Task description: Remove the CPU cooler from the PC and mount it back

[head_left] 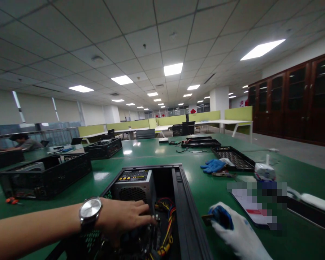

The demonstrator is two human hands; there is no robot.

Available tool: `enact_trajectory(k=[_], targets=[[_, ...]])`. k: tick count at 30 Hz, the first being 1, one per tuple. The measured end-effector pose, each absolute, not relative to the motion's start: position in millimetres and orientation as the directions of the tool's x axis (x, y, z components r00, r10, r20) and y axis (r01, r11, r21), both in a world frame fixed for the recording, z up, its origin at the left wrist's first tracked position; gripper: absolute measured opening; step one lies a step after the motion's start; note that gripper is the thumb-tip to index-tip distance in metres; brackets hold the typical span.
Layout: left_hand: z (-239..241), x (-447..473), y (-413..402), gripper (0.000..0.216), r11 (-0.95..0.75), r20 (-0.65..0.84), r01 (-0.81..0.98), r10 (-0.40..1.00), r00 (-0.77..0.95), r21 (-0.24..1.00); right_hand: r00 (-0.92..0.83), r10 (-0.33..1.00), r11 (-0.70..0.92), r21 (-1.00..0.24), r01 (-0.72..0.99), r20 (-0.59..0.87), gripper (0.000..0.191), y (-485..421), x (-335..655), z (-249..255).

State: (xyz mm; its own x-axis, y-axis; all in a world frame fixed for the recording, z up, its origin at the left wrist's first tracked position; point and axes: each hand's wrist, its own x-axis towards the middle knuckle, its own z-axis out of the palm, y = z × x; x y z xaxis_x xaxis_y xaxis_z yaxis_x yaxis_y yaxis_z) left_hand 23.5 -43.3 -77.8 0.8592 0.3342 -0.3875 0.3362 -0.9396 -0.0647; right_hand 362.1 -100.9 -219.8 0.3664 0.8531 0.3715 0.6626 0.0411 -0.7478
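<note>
My left hand (126, 215), bare and with a wristwatch on the wrist, reaches into an open black computer case (191, 216). Its fingers are stretched over the dark board area inside; the thumb side is in shadow and nothing shows in its grasp. A grey power supply (134, 189) with a yellow-and-black label sits just beyond it, and yellow, red and black cables (168, 236) run along its right. Outside the case's right wall, my right hand (230, 225), in a white-and-blue glove, is closed on a small flat brownish piece (206, 219), too blurred to name.
More black computer cases (46, 177) stand on the green table (105, 173) at left, near an orange-handled tool (12, 200). At right lie a blue glove (213, 166), a black perforated panel (234, 159), a phone-like slab (250, 207) and a white roll (264, 171). A person (27, 142) sits far left.
</note>
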Motion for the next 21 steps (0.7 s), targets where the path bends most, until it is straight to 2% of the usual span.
enact_trajectory(k=[4, 8, 12, 14, 18, 21], targets=[[-83, 19, -42, 0.092, -0.95, -0.364, 0.281, 0.312, 0.878, -0.137, 0.386, 0.837, 0.03, -0.736, 0.676, 0.388, 0.045, -96, 364, -226], [-88, 17, -43, 0.085, -0.948, -0.328, 0.222, 0.289, 0.899, -0.226, 0.323, 0.862, 0.068, -0.721, 0.689, 0.39, 0.043, -90, 369, -232], [-88, 18, -46, 0.084, -0.944, -0.33, 0.224, 0.297, 0.896, -0.24, 0.305, 0.886, 0.048, -0.724, 0.688, 0.349, 0.047, -87, 373, -232], [-86, 20, -48, 0.088, -0.943, -0.337, 0.235, 0.306, 0.89, -0.237, 0.317, 0.873, 0.058, -0.723, 0.688, 0.371, 0.042, -89, 371, -229], [-75, 21, -57, 0.103, -0.906, -0.319, 0.333, 0.406, 0.856, -0.261, 0.338, 0.845, 0.072, -0.714, 0.696, 0.415, 0.029, -94, 362, -227], [-62, 12, -81, 0.103, -0.835, -0.186, 0.5, 0.542, 0.819, -0.232, 0.311, 0.835, 0.102, -0.683, 0.723, 0.453, 0.03, -96, 356, -228]])
